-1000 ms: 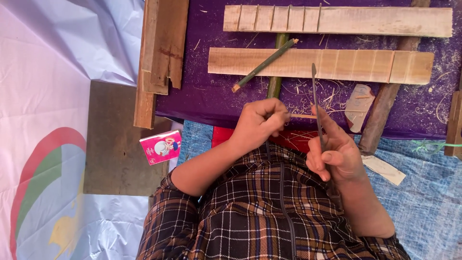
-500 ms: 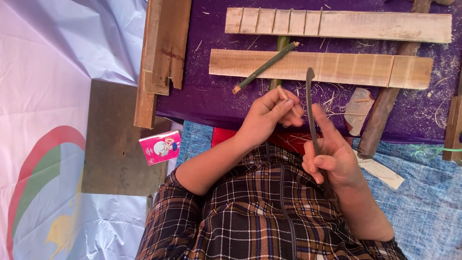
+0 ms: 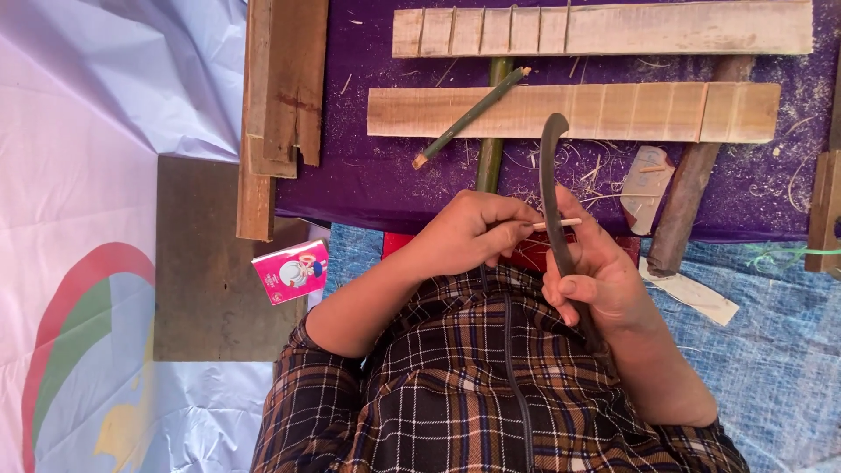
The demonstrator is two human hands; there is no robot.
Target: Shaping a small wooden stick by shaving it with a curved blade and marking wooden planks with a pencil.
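Gripping one curved blade (image 3: 554, 201), one thin stick (image 3: 557, 224); two notched planks (image 3: 574, 112).

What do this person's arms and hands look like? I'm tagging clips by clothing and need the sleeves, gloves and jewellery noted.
Both hands are bare: the left hand and the right hand show no gloves, and no rings or watch are visible. The plaid shirt, dark brown with pale check lines, has sleeves pushed up to about the elbows, leaving both forearms uncovered.
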